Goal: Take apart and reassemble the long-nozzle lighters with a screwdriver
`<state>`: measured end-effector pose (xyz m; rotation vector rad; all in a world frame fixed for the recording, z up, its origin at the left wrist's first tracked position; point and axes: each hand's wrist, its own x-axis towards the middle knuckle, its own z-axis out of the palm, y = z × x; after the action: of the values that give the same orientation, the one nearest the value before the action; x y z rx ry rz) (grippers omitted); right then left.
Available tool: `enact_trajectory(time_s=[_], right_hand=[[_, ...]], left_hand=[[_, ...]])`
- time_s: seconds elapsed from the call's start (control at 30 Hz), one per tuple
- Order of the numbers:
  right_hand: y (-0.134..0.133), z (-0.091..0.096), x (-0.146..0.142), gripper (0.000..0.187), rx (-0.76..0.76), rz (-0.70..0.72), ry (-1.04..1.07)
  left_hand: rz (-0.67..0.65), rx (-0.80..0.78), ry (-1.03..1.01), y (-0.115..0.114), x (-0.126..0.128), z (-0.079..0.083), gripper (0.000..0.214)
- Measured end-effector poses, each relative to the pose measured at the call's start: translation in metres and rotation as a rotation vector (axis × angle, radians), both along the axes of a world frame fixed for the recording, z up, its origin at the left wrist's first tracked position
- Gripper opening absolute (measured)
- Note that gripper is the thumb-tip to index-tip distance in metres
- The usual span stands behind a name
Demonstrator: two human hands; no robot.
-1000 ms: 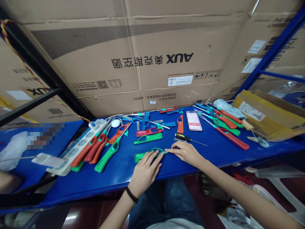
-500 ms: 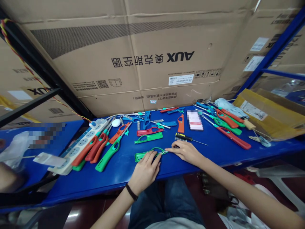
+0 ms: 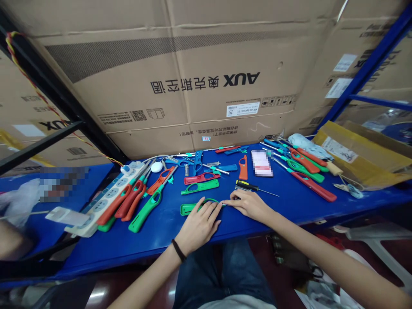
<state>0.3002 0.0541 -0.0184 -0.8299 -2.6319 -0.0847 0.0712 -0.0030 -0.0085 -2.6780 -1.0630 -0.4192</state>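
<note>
My left hand (image 3: 201, 223) lies over a green lighter casing half (image 3: 186, 209) on the blue tabletop, its fingers curled down on it and hiding much of it. The shell's open, hollow side faces up. My right hand (image 3: 249, 206) meets the left fingertips at the casing's right end, thumb and forefinger closed together; whatever is between them is too small to make out. Just beyond the right hand lies a screwdriver (image 3: 247, 185) with a black and yellow handle. Another green casing half (image 3: 206, 186) and a red casing half (image 3: 196, 177) lie behind the left hand.
Gas lighters (image 3: 146, 210) and a white power strip (image 3: 107, 195) are on the left. More lighters (image 3: 315, 186) and a yellow-taped carton (image 3: 341, 150) lie to the right. A phone (image 3: 261, 163) sits farther back. A large cardboard sheet (image 3: 199, 56) stands behind the table.
My left hand has shifted slightly, its fingertips reaching farther over the casing's right end towards the right hand. My right hand stays at that end. The whole view has turned slightly.
</note>
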Motion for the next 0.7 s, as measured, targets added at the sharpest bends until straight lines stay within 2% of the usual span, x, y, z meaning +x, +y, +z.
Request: enact_trajectory(time_s=[0.43,0.7], right_hand=[[0.001,-0.002,0.0,0.036,-0.001,0.003,-0.016],[0.002,-0.003,0.0,0.035,-0.018,-0.009,-0.006]], left_hand=[[-0.102,0.072,0.131,0.008,-0.011,0.008,0.029],[-0.096,-0.04,0.019,0.013,-0.029,0.005,0.03]])
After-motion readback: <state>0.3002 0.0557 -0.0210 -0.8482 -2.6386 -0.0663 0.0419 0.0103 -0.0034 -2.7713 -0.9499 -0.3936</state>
